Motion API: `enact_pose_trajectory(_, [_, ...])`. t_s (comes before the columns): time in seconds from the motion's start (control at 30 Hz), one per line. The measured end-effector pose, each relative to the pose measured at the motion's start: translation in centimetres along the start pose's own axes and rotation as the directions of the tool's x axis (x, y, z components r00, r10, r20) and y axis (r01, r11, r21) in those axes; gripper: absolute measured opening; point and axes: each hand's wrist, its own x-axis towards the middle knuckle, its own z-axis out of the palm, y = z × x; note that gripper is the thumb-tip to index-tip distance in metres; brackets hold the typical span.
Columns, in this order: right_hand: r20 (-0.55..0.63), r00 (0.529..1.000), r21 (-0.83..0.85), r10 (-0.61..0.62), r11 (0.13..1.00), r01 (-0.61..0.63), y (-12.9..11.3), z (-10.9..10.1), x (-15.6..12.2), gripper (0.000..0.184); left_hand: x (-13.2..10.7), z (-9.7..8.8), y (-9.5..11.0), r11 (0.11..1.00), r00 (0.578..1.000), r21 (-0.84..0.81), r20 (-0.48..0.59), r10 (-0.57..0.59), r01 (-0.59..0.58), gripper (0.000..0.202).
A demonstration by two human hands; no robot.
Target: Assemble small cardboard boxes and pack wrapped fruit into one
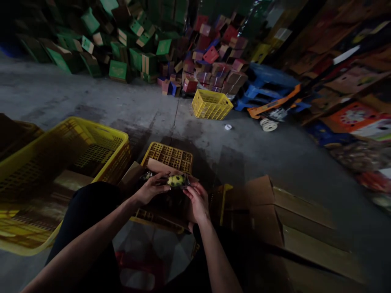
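Note:
Both my hands meet over a small yellow-green object with dark spots, wrapped in something clear. My left hand grips its left end with curled fingers. My right hand holds its right end from below, fingers bent around it. Under the hands lies a brown cardboard piece on a small yellow crate. The light is dim, so what the object is stays unclear.
A large yellow crate with cardboard inside stands at the left. Flat cardboard boxes lie at the right. Farther back are another yellow crate, heaps of green and red boxes, and a blue pallet.

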Motion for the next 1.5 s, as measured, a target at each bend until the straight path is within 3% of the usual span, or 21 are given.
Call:
enact_pose_trajectory(0.13, [0.005, 1.000, -0.057, -0.013, 0.998, 0.013, -0.3, -0.3, 0.0, 0.024, 0.2, 0.1, 0.2, 0.980, 0.989, 0.152, -0.046, 0.138, -0.130, 0.051])
enact_pose_trajectory(0.27, [0.028, 1.000, -0.040, 0.010, 0.999, -0.009, -0.3, -0.4, 0.0, 0.023, 0.4, 0.2, 0.3, 0.948, 0.979, 0.290, -0.112, 0.171, -0.133, 0.039])
enact_pose_trajectory(0.53, [-0.048, 0.997, 0.100, 0.057, 0.994, -0.052, 0.0, 0.0, 0.3, 0.026, 0.2, 0.5, 0.6, 0.973, 0.974, 0.204, -0.174, 0.144, -0.107, 0.045])
enact_pose_trajectory(0.7, [-0.012, 0.997, 0.153, 0.077, 0.985, -0.074, -0.2, 0.2, 0.3, 0.023, 0.1, 0.6, 0.7, 0.985, 0.977, 0.143, -0.175, 0.124, -0.100, 0.049])
enact_pose_trajectory(0.8, [0.015, 0.996, 0.159, 0.084, 0.984, -0.085, -0.3, 0.0, 0.2, 0.021, -0.3, 0.8, 1.0, 0.992, 0.987, 0.119, -0.147, 0.060, -0.042, 0.057])
enact_pose_trajectory(0.87, [0.021, 0.995, 0.173, 0.097, 0.980, -0.099, -0.2, -0.1, 0.1, 0.021, -0.8, 0.9, 1.3, 0.990, 0.997, 0.143, -0.074, 0.018, -0.007, 0.065])
enact_pose_trajectory(1.0, [0.045, 0.990, 0.200, 0.132, 0.970, -0.139, -0.1, -0.1, 0.0, 0.023, -1.1, 1.0, 1.4, 0.974, 0.996, 0.220, 0.076, 0.040, -0.056, 0.066])
enact_pose_trajectory(1.13, [0.042, 0.987, 0.212, 0.157, 0.964, -0.162, -0.4, -0.1, 0.1, 0.024, -0.5, 0.7, 0.9, 0.979, 1.000, 0.201, 0.007, 0.005, -0.006, 0.057])
enact_pose_trajectory(1.2, [0.024, 0.992, 0.161, 0.126, 0.979, -0.128, -0.6, -0.3, 0.1, 0.024, -0.2, 0.5, 0.5, 0.982, 0.997, 0.185, -0.069, -0.025, 0.038, 0.058])
enact_pose_trajectory(1.33, [0.099, 0.995, -0.050, -0.019, 0.998, 0.024, -0.9, -0.4, 0.1, 0.034, 0.0, 0.2, 0.0, 0.978, 0.994, 0.195, -0.095, -0.053, 0.071, 0.059])
enact_pose_trajectory(1.5, [0.168, 0.986, -0.176, 0.010, 0.984, 0.020, -0.1, -0.4, -0.1, 0.035, -0.2, 0.2, 0.2, 0.962, 0.995, 0.270, -0.093, -0.028, 0.053, 0.057])
